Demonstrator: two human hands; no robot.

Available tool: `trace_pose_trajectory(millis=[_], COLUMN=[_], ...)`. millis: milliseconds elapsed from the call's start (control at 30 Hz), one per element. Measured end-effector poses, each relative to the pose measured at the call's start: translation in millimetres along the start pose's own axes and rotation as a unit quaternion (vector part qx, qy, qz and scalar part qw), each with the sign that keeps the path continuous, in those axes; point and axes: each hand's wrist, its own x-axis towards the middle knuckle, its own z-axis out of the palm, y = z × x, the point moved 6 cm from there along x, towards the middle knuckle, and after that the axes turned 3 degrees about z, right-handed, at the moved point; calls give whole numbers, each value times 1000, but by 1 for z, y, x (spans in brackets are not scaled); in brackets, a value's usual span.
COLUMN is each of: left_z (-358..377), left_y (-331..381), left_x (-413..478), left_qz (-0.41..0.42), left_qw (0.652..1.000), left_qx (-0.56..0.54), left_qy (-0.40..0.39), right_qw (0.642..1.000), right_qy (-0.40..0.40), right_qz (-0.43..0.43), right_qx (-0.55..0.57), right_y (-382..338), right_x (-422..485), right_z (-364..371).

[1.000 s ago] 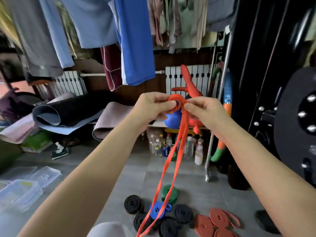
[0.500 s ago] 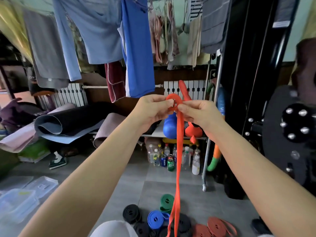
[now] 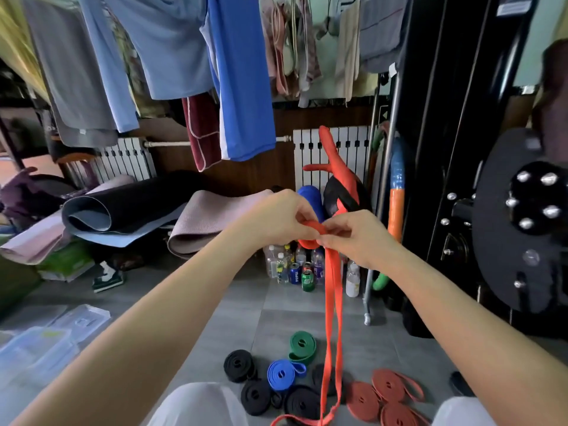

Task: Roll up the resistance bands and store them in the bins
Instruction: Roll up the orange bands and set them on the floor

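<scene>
An orange resistance band [image 3: 333,305] hangs as a long double strand from my two raised hands down to the floor. Its top end is wound into a small coil between my fingers. My left hand [image 3: 276,218] pinches that coil from the left and my right hand [image 3: 353,236] pinches it from the right. On the floor below lie rolled bands: a green one [image 3: 302,345], a blue one [image 3: 281,375], several black ones [image 3: 238,364] and dark red ones [image 3: 388,385]. Clear plastic bins [image 3: 40,348] sit at the lower left.
Rolled yoga mats [image 3: 123,210] lie at the left. Bottles and cans [image 3: 302,267] stand against the wall ahead. A black weight machine [image 3: 522,216] fills the right side. Clothes [image 3: 236,75] hang overhead. My knees [image 3: 199,404] show at the bottom edge.
Both hands came down lower in view and the coil at the band's top is wound tighter. The hanging strand swung a little to the right.
</scene>
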Motion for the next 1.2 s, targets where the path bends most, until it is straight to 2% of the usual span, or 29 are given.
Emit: trace_pose_trajectory(millis=[67,133,233,333,400,500,567,600,633,667,700,733,767,800,833,900,967,1033,1100,1200], left_z=[3,6,13,31,50,83,105,115,125,133,138,140,142,147,151,159,170,181,190,198], left_y=[0,-4,-13,-24,-34,-46,-51,-53,-56,-60,-65,-69,-69,-68,-64,-65,-75,-90,-98,-101], left_x=[1,-1,-4,-8,-13,-19,-24,-26,-26,-26,-24,-21,-16,-12,-9,-4,-3,-7,-14,-9], left_qz=[-4,-8,-33,-73,-109,-147,-160,-167,-178,-184,-181,-156,-115,-74,-47,-37,-59,-110,-141,-140], left_qw=[1000,999,989,963,927,841,796,785,784,803,851,913,959,984,994,998,996,975,928,888], left_qx=[9,-34,-132,-247,-346,-507,-571,-585,-586,-559,-488,-375,-259,-163,-96,-34,-58,-191,-340,-428], left_qy=[-3,12,53,85,99,120,121,115,104,87,67,44,15,-11,-32,-47,-31,10,60,98], right_qw=[999,997,996,987,974,951,940,944,952,962,971,979,986,990,993,993,990,989,989,983], right_qy=[5,-3,-16,-4,12,38,45,43,35,23,7,-10,-23,-32,-32,-26,-25,-30,-31,-7], right_qz=[8,12,16,18,23,70,94,96,96,94,93,95,97,101,103,105,107,97,89,98], right_qx=[35,77,83,162,223,299,324,313,289,255,219,179,134,88,52,46,90,110,112,153], right_y=[5,10,17,24,31,51,65,72,79,87,94,102,110,120,126,138,144,145,145,151], right_x=[-2,-5,-10,-14,-17,-22,-25,-25,-25,-24,-23,-22,-22,-21,-22,-25,-26,-22,-19,-16], right_z=[-1,-1,4,11,17,32,42,45,49,52,55,60,66,73,78,87,92,93,94,90])
